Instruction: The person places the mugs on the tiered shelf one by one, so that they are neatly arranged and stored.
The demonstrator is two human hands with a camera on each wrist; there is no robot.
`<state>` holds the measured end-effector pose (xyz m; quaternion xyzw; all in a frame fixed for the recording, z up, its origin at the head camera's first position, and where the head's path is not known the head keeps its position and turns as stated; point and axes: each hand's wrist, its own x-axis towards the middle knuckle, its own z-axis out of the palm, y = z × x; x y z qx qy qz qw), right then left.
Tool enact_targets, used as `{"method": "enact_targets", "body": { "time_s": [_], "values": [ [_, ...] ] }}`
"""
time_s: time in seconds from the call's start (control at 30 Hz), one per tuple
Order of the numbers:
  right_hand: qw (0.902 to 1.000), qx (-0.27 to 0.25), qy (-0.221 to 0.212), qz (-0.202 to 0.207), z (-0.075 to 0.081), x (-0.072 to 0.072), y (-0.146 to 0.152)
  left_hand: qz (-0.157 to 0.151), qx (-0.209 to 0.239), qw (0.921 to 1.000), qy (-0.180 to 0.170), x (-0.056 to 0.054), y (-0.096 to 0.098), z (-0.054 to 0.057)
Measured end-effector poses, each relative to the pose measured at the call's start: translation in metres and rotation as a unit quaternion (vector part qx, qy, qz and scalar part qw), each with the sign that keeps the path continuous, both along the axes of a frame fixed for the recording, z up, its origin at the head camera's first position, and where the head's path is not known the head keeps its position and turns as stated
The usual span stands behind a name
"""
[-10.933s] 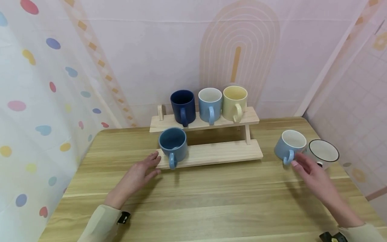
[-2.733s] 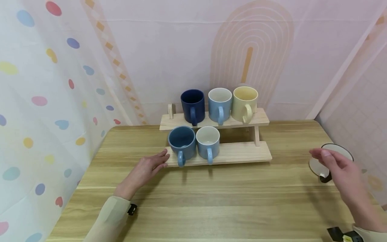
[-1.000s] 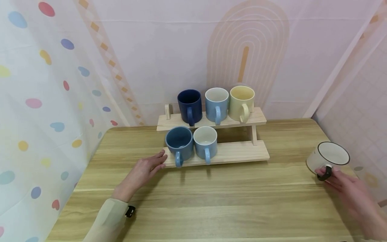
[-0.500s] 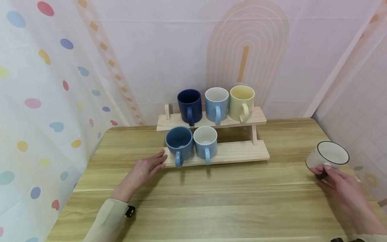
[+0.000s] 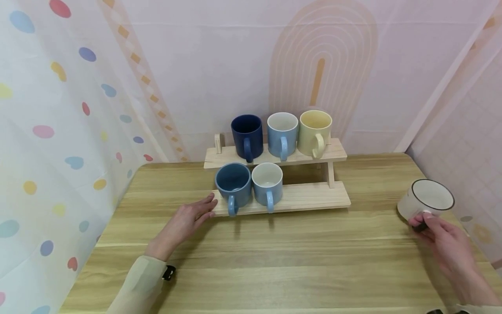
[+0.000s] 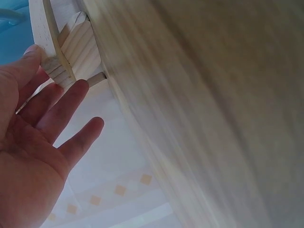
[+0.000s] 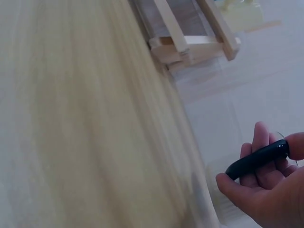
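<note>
At the table's right side my right hand (image 5: 451,246) pinches the dark handle (image 7: 259,159) of a white enamel-style mug (image 5: 405,205) with a black rim. Whether the mug's base touches the table cannot be told. My left hand (image 5: 186,226) rests at the left end of the two-tier wooden shelf (image 5: 313,196). In the left wrist view its thumb and fingertips touch the plank end (image 6: 57,71), the other fingers extended. On the lower tier stand a teal-blue mug (image 5: 234,192) and a light blue mug (image 5: 268,189), side by side, handles toward me.
The upper tier bears a navy mug (image 5: 248,139), another light blue mug (image 5: 281,137) and a yellow mug (image 5: 313,135). Bare plank lies right of the lower mugs. The wood-grain table (image 5: 274,261) runs up to patterned curtains (image 5: 196,65) at the back and both sides.
A light blue mug has moved from the right of the table to the lower tier. My right hand has since taken the white mug's handle; the mug's rim sits slightly higher. My left hand stays put.
</note>
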<state>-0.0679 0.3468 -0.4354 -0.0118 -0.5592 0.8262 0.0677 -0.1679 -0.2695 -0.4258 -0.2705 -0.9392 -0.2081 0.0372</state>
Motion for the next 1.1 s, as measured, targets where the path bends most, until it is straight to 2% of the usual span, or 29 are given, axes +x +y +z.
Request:
{"method": "enact_targets", "body": {
  "time_s": [0.37, 0.73, 1.1],
  "values": [
    [0.9993, 0.009, 0.036, 0.002, 0.021, 0.0, -0.019, 0.004, -0.003, 1.0, 0.0, 0.0, 0.001, 0.001],
    [0.9977, 0.029, 0.06, 0.012, 0.033, 0.005, -0.039, -0.002, -0.005, 0.9999, 0.016, 0.0, 0.001, 0.001],
    [0.9949, 0.054, 0.079, 0.031, 0.047, 0.008, -0.06, -0.004, -0.002, 0.9998, 0.017, 0.0, 0.0, 0.0]
  ]
}}
